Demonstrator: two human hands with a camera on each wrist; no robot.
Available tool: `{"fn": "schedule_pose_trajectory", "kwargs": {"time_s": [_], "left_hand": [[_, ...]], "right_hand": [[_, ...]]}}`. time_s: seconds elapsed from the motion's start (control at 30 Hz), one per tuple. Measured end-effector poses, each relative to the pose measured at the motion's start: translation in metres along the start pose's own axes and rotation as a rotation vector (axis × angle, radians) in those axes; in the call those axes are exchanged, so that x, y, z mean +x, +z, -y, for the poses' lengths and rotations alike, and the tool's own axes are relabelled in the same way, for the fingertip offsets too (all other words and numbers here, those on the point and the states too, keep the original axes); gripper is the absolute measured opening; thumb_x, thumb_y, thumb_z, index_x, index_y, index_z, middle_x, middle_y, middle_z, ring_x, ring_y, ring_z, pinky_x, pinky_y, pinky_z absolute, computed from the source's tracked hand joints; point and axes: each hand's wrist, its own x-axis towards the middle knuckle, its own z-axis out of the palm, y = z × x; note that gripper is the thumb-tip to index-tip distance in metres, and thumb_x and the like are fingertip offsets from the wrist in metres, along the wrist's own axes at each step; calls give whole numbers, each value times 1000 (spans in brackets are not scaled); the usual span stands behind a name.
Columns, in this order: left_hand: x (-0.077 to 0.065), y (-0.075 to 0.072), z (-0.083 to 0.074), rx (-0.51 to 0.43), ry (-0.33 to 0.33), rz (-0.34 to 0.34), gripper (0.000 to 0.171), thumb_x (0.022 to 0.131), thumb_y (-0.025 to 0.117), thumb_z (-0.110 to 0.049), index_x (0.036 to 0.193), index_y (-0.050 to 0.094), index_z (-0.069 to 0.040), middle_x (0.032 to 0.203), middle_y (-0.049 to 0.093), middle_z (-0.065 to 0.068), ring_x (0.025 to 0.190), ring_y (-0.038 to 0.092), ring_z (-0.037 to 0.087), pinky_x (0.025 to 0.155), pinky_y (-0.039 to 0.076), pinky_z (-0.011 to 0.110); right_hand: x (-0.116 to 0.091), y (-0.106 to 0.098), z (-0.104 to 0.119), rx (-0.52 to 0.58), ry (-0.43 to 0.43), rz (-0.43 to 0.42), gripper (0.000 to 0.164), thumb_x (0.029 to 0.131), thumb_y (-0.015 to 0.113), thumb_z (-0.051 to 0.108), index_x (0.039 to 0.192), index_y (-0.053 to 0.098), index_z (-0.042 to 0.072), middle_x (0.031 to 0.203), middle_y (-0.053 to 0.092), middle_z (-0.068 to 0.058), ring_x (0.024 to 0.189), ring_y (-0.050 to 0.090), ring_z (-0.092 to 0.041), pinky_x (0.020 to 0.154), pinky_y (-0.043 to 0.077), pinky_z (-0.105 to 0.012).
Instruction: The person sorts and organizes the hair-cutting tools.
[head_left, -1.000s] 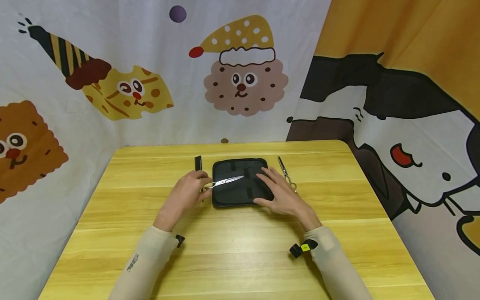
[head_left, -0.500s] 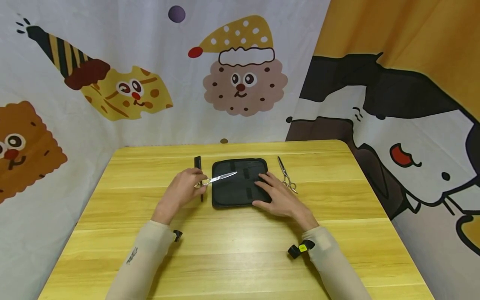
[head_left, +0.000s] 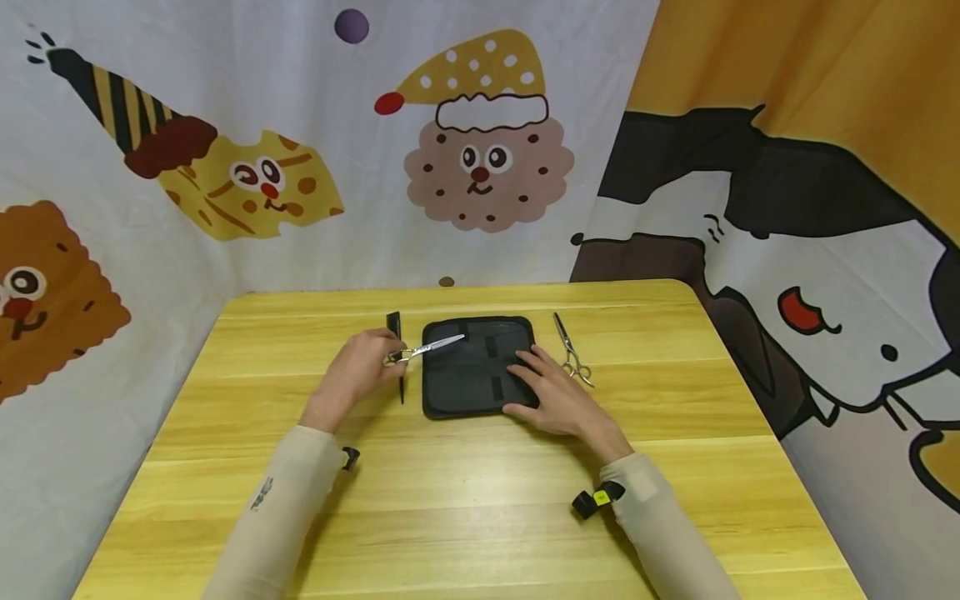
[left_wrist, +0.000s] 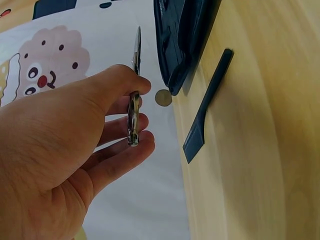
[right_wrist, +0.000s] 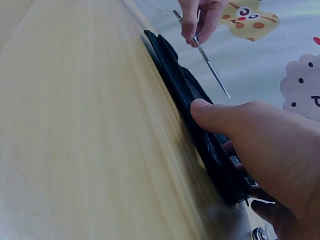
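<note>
My left hand pinches a pair of silver hair scissors by the handles, between thumb and fingers. Their blades point right and reach over a flat black zip case; in the left wrist view the scissors appear edge-on, raised off the table. My right hand rests on the right edge of that case, fingers spread and thumb along its near side. The right wrist view shows the thumb against the case. Inside the case, elastic loops show.
Left of the case lies a slim flat black tool, wide at one end and narrowing at the other. A second pair of scissors lies to its right. All stand on a wooden table, with a printed curtain behind.
My left hand has moved left and slightly away with the scissors, so less of the blades overlaps the case. My right hand stays nearly in place, having settled on the case edge.
</note>
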Motion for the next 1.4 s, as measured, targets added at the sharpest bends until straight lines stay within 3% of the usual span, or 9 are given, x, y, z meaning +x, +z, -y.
{"fn": "schedule_pose_trajectory", "kwargs": {"time_s": [0.67, 1.13, 1.4], "left_hand": [[13, 4, 15, 1, -57, 73, 30, 103, 85, -17, 127, 84, 2, 129, 82, 23, 116, 81, 41, 103, 68, 55], [18, 11, 19, -20, -59, 97, 28, 104, 83, -14, 126, 84, 3, 128, 83, 23, 115, 82, 40, 101, 69, 53], [25, 20, 22, -23, -19, 95, 23, 106, 79, -12, 124, 85, 1, 123, 83, 20, 108, 82, 36, 96, 70, 50]], "right_hand": [[0, 2, -1, -3, -5, -10, 78, 105, 75, 59, 166, 56, 14, 183, 38, -17, 176, 24, -46, 136, 36, -71], [0, 1, 0, -1, 4, 2, 78, 105, 76, 59, 167, 56, 14, 184, 38, -17, 176, 23, -46, 137, 35, -70], [0, 0, 1, 3, 6, 9, 78, 105, 76, 59, 167, 56, 14, 184, 37, -16, 176, 23, -46, 137, 36, -70]]}}
